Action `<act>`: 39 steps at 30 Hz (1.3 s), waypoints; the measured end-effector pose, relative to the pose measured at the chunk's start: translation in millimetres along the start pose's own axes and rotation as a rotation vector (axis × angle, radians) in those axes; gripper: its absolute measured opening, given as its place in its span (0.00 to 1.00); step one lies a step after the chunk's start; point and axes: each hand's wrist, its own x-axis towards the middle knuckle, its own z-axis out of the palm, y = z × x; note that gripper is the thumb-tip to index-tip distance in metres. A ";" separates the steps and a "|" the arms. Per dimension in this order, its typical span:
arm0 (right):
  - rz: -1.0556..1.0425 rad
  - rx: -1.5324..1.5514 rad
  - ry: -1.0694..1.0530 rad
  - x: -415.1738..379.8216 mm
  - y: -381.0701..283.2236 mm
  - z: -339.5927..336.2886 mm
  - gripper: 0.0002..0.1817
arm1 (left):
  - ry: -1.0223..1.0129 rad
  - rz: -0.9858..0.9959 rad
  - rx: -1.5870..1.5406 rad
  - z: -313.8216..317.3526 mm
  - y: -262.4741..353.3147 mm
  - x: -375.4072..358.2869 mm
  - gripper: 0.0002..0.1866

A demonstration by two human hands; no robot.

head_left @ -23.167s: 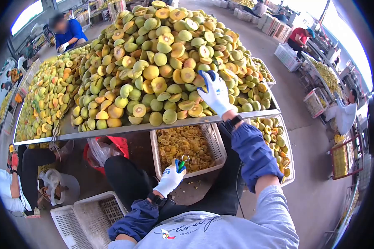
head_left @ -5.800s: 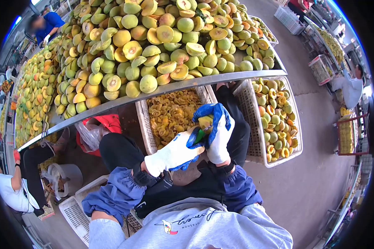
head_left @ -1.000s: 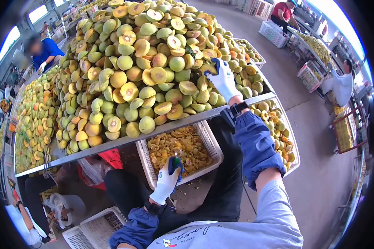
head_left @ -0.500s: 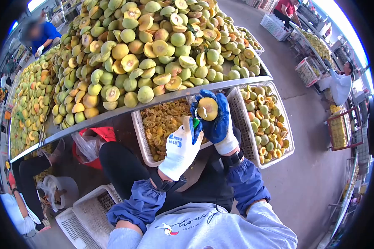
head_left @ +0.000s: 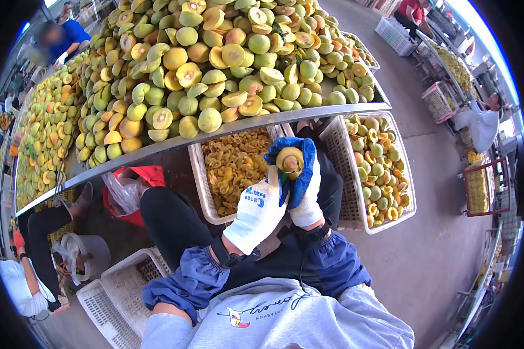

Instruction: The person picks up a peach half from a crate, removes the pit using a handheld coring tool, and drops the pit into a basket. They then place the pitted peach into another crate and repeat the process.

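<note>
My right hand (head_left: 306,195), in a white glove with a blue coated palm, is closed round a yellow peach half (head_left: 297,152). The cut side faces up, and a brownish pit (head_left: 290,163) shows in its middle. My left hand (head_left: 258,205), in a similar glove, presses against the near side of the fruit. Its fingers are wrapped round a green-handled tool (head_left: 284,177); most of the handle and the tool's tip are hidden. Below the hands, a white crate (head_left: 198,185) holds small yellow-brown fruit pieces.
A metal-edged table (head_left: 233,127) bears a large heap of peach halves (head_left: 186,75). Another crate (head_left: 361,220) of peach halves stands at right. A red bag (head_left: 151,174), a pale bucket (head_left: 93,253) and white baskets (head_left: 108,314) lie at left. Other people work around.
The peach half has turned in my right hand, and its pit now shows in the centre. The shiny blade seen at the fruit earlier is hidden. The view has shifted slightly.
</note>
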 end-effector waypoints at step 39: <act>0.382 0.116 -0.037 48.8 70.0 -70.7 0.19 | -0.454 -0.600 -1.708 7.3 -98.0 1.3 0.20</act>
